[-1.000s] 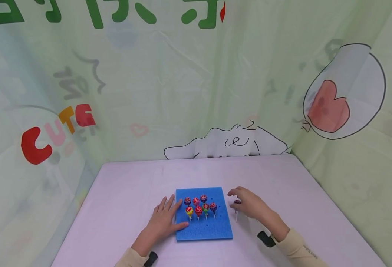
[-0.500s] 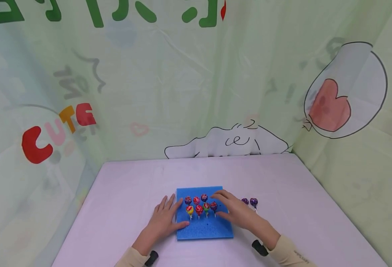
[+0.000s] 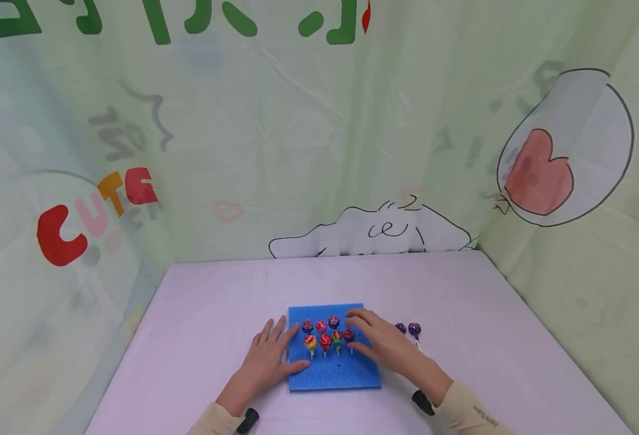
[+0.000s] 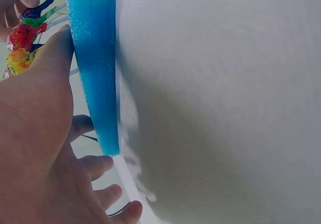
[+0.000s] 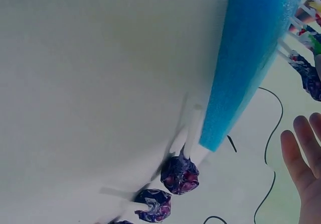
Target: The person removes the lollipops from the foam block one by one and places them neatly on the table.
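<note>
A blue foam board (image 3: 330, 379) holds two rows of upright wrapped lollipops, red, yellow, green and purple. The left hand (image 3: 266, 360) lies with fingers spread along the board's left edge, its thumb reaching onto the surface near the yellow lollipop (image 3: 311, 342). Over the right edge is the right hand (image 3: 390, 343), loosely bent. Its thumb and forefinger stand apart on either side of the purple lollipop (image 3: 349, 334) at the right end of the front row. In the right wrist view its other fingers (image 5: 301, 143) stretch out away from that lollipop.
Purple lollipops lie on the table right of the board; the right wrist view shows a near one (image 5: 179, 176) with its white stick beside the foam, and another (image 5: 154, 205) behind it. A pale printed curtain (image 3: 319, 145) encloses the lilac table (image 3: 232, 290).
The right hand has moved left, from over the loose lollipops on the table to the board's right edge, then barely shifted. Loose purple lollipops came into view behind it. The left hand stays put.
</note>
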`<move>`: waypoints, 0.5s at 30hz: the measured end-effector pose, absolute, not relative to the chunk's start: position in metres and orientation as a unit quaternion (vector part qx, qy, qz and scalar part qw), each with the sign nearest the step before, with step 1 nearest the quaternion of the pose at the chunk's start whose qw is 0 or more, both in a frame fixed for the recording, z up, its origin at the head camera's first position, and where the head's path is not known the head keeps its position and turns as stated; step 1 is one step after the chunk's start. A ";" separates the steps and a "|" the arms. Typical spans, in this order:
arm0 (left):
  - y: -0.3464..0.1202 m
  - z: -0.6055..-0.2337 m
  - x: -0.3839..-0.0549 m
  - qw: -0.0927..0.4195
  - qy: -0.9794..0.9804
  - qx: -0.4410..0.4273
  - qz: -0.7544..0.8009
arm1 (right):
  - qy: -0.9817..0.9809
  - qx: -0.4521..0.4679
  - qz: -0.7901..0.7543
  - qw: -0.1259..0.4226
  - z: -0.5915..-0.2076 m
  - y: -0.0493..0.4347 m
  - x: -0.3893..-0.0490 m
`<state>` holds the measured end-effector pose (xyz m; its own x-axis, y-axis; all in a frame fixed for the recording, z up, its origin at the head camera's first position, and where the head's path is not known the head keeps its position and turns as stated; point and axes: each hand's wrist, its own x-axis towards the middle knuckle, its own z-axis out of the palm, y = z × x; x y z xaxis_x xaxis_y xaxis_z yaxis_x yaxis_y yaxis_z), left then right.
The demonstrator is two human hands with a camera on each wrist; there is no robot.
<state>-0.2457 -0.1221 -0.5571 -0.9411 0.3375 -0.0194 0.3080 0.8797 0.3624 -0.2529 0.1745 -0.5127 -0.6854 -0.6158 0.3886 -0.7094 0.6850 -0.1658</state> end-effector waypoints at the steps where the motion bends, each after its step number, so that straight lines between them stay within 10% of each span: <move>1: -0.122 -0.557 -0.246 0.042 0.969 0.166 0.180 | -0.905 0.368 0.151 0.153 -0.514 0.175 -0.254; 15: -0.121 -0.550 -0.241 0.037 0.965 0.173 0.191 | -0.894 0.378 0.155 0.186 -0.519 0.174 -0.254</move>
<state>-0.2405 -0.1213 -0.5503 -0.9370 0.3492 -0.0062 0.3207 0.8671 0.3812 -0.2538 0.1741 -0.5193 -0.6447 -0.6187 0.4491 -0.7337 0.6657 -0.1362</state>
